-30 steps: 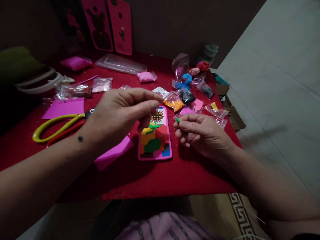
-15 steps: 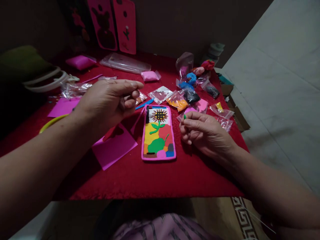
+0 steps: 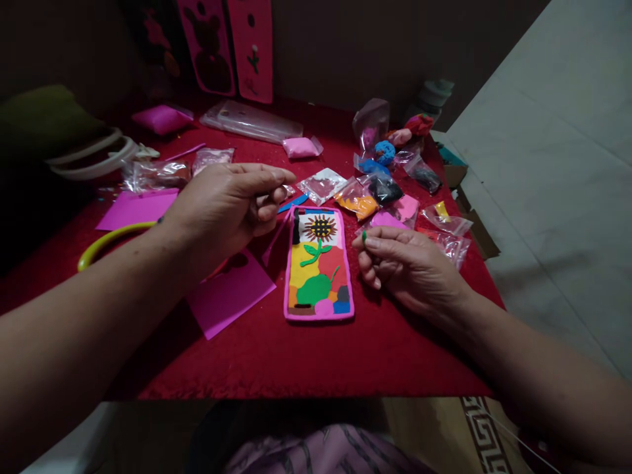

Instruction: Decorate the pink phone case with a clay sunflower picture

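A phone case (image 3: 322, 263) lies flat on the red cloth, covered with coloured clay inside a pink clay rim. On it are a sunflower with a green stem and leaves, and a round green shape. To the right of the case, my right hand (image 3: 402, 257) pinches a small green piece of clay (image 3: 364, 237) between thumb and finger. My left hand (image 3: 241, 197) hovers at the upper left of the case, fingertips closed together; whether anything tiny is between them I cannot make out. Neither hand touches the case.
Bags of clay, such as an orange one (image 3: 358, 201), lie behind the case. A blue clay tool (image 3: 295, 202), magenta sheets (image 3: 230, 303) and yellow-handled scissors (image 3: 111, 240) are at the left. Decorated pink cases (image 3: 251, 52) lean at the back. The red table (image 3: 276, 368) ends near my lap.
The view has shifted slightly, so the case and hands sit a little further right. My right hand still pinches the green piece; my left fingertips stay closed.
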{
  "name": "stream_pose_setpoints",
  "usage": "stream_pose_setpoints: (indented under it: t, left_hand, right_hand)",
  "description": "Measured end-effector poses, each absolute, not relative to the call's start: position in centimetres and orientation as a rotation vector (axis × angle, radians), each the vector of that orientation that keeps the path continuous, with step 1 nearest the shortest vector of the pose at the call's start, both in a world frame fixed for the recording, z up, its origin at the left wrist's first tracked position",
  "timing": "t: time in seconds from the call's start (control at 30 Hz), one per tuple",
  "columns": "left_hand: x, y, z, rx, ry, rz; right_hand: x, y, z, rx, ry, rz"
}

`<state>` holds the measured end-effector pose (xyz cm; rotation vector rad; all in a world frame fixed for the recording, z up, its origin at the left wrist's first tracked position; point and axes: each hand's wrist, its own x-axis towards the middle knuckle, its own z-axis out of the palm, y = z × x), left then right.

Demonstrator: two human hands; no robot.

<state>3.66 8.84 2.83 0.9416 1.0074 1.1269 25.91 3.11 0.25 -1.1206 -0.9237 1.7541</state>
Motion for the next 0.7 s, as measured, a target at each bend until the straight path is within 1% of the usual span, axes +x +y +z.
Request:
stream_pose_setpoints:
  t: [0.43,0.7]
  left_hand:
    - [3.69,8.74,2.99,0.989,1.073,1.041]
    - [3.64,8.58,2.69,1.036,1.05,1.016]
  right_hand:
    - [25.61,2.96,0.31,-1.156,-0.94,1.718]
    - [25.78,2.92,0.43,-1.156,-0.917,1.758]
